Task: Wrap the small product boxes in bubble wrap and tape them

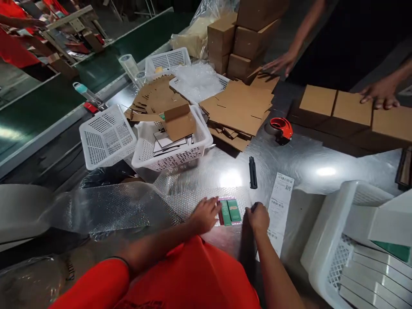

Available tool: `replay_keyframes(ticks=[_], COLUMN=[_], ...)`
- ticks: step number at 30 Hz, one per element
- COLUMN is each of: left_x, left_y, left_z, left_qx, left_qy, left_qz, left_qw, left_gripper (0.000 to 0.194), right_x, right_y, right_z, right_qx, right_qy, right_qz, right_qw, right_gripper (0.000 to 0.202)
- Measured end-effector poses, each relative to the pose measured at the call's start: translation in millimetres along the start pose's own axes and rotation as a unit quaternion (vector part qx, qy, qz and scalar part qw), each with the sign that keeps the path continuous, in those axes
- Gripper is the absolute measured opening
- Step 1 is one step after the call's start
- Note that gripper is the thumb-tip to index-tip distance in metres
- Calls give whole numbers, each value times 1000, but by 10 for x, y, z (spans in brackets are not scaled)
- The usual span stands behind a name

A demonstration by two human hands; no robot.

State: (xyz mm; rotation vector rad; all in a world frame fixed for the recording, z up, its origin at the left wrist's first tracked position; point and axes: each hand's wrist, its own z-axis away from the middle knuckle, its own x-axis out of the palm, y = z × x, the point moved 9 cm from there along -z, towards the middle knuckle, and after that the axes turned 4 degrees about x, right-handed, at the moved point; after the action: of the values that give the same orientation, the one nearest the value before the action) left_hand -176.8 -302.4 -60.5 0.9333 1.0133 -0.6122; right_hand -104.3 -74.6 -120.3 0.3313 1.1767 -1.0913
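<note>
Two small green boxes (pixel 230 211) and a thin dark red item (pixel 220 213) lie side by side on bubble wrap (pixel 183 197) on the metal table. My left hand (pixel 205 214) rests at their left edge, its fingers spread over the wrap and touching the red item's side. Just right of the boxes, my right hand (pixel 258 218) is closed round something dark, mostly hidden in the fingers. Beyond that hand lies a black cutter-like tool (pixel 252 173), and a long printed label sheet (pixel 280 201) runs beside it on the right.
White baskets (pixel 107 137) stand at the left and right. Flattened cardboard (pixel 240 105) lies behind, near a red tape dispenser (pixel 280 130). Across the table, a person's hands touch cardboard and closed boxes (pixel 352 107). A green conveyor (pixel 106 62) runs at back left.
</note>
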Motion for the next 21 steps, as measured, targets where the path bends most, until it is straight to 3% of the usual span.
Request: replay_keyframes(ticks=[3, 6, 10, 14, 21], left_x=[44, 44, 146, 250, 286], left_y=[411, 571, 533, 479, 477], left_z=[-77, -192, -266, -278, -278], left_qx=[34, 73, 93, 96, 102], left_qy=[34, 24, -12, -13, -10], left_qz=[-3, -28, -35, -19, 5], left_qw=[999, 997, 995, 995, 995], left_gripper=[64, 63, 65, 64, 65], right_x=[-42, -97, -140, -95, -4], right_y=[46, 25, -139, -363, -540], right_z=[-75, -54, 111, 334, 656], right_qx=[3, -36, -100, -140, -138], right_qy=[-6, -17, -33, -25, 18], right_qz=[-33, -80, -156, -196, -150], right_qw=[999, 996, 982, 970, 979], right_gripper=[24, 26, 40, 47, 45])
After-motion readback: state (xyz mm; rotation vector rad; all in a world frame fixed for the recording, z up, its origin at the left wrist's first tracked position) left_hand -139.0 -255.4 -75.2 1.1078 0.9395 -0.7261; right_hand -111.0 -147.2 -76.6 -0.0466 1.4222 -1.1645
